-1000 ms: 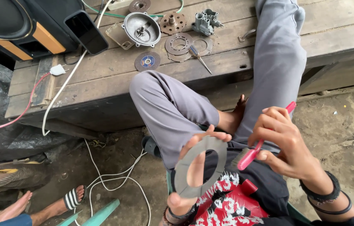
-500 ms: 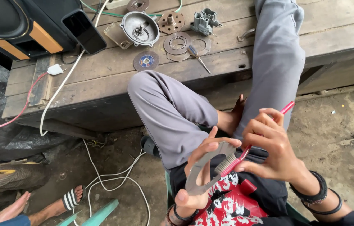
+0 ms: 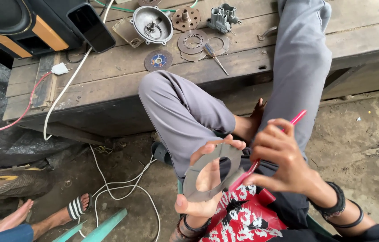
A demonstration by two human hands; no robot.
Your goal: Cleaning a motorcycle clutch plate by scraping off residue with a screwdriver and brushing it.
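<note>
Above the lap, left hand [image 3: 198,197] grips ring plate [image 3: 214,172] edge.

The right hand [image 3: 283,166] is covering the middle of the red brush [image 3: 265,152], its bristles hiding behind the grey ring [image 3: 212,172]. The picture's top edge is cropping the black speaker [image 3: 28,22].
</note>
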